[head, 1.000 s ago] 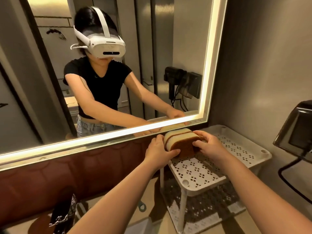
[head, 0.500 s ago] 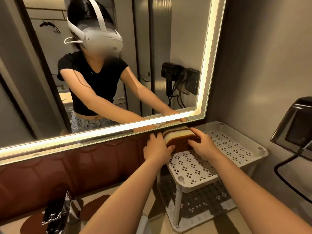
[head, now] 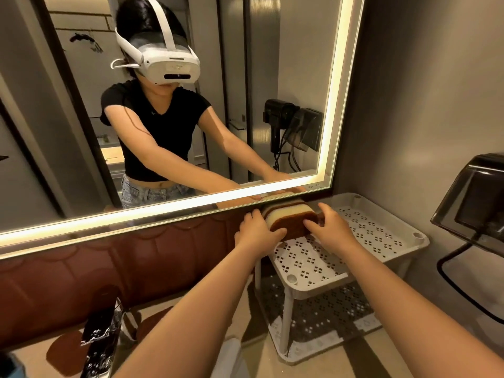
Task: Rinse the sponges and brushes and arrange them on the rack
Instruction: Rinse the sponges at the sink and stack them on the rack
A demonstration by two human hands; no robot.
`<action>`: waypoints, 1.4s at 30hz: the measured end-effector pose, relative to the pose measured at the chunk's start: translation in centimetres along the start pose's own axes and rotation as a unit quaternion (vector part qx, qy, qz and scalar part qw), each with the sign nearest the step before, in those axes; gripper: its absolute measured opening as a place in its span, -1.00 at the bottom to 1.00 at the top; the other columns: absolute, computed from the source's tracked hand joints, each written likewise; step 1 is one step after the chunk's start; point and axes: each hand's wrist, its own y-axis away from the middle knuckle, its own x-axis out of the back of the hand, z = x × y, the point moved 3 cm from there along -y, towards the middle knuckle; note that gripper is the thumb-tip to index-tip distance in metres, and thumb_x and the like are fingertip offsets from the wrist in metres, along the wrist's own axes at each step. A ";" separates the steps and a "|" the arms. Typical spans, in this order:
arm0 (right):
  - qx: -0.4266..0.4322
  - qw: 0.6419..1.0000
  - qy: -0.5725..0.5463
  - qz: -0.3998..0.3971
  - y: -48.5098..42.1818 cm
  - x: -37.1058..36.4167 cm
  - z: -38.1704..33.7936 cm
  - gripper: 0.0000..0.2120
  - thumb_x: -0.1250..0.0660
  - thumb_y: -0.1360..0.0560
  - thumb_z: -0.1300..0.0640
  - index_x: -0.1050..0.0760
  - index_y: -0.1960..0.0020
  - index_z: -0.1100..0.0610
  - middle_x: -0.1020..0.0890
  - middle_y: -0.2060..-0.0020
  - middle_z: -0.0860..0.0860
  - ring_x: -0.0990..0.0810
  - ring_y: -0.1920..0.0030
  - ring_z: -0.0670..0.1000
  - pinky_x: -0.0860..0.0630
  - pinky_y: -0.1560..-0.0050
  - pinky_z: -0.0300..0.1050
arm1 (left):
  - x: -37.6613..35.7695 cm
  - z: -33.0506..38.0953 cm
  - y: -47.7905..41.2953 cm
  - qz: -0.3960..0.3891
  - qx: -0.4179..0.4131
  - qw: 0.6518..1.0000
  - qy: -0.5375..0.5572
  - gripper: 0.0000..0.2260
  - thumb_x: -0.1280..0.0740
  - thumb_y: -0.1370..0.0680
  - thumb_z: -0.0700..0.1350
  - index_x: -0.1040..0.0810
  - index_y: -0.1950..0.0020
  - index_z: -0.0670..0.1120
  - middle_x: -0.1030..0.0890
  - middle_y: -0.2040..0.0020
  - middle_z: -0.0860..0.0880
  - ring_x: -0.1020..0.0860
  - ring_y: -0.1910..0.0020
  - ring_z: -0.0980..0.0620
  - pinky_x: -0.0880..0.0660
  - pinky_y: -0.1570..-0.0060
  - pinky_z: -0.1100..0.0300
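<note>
Head view has the left hand (head: 256,230) and right hand (head: 330,227) clasping the stacked sponges (head: 289,216) at the rack (head: 381,241), so arranging seems underway; next calls for a gentle release.

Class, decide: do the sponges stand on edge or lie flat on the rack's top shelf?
On edge: the sponges show thin striped edges upward, gripped between left hand and right hand on the rack.

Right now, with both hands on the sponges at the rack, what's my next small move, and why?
Probably set them down and let go: left hand and right hand grip the stacked sponges at the back left corner of the rack, seemingly touching it already.
</note>
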 end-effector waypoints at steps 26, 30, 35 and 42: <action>0.259 0.897 0.195 -0.301 17.9 -12.9 -14.8 -0.73 -0.28 -0.52 -0.07 -0.47 -0.19 -0.04 -0.59 -0.04 -0.08 -0.56 0.03 -0.07 -0.57 -0.05 -0.05 | 15.6 -18.0 22.0 -0.117 -0.007 0.988 -0.105 -0.65 -0.21 -0.58 0.07 -0.44 -0.32 -0.05 -0.54 -0.22 0.01 -0.51 -0.17 0.09 -0.45 -0.22 0.17; 0.256 0.871 0.254 -0.335 18.5 -17.0 -15.2 -0.68 -0.28 -0.51 -0.08 -0.46 -0.22 -0.03 -0.60 -0.08 -0.07 -0.57 -0.03 -0.03 -0.56 -0.07 -0.03 | 17.0 -23.3 22.6 -0.104 0.058 0.988 -0.101 -0.66 -0.23 -0.57 0.07 -0.45 -0.29 -0.05 -0.55 -0.20 -0.01 -0.52 -0.16 0.04 -0.46 -0.22 0.11; 0.233 0.859 0.285 -0.355 16.8 -21.5 -14.8 -0.68 -0.31 -0.49 -0.06 -0.48 -0.21 0.00 -0.59 -0.11 -0.03 -0.56 -0.07 0.02 -0.54 -0.08 -0.01 | 16.6 -29.3 22.0 -0.124 0.103 0.986 -0.053 -0.71 -0.27 -0.56 0.01 -0.49 -0.24 -0.06 -0.55 -0.21 -0.01 -0.50 -0.19 0.03 -0.45 -0.23 0.08; 0.173 0.855 0.297 -0.389 13.0 -28.2 -13.0 -0.60 -0.36 -0.47 0.01 -0.43 -0.28 0.06 -0.55 -0.19 0.03 -0.53 -0.14 0.07 -0.51 -0.17 -0.01 | 13.8 -37.3 18.7 -0.147 0.189 0.966 -0.099 -0.55 -0.30 -0.55 -0.03 -0.32 -0.41 -0.09 -0.38 -0.39 -0.09 -0.40 -0.32 -0.06 -0.38 -0.25 0.13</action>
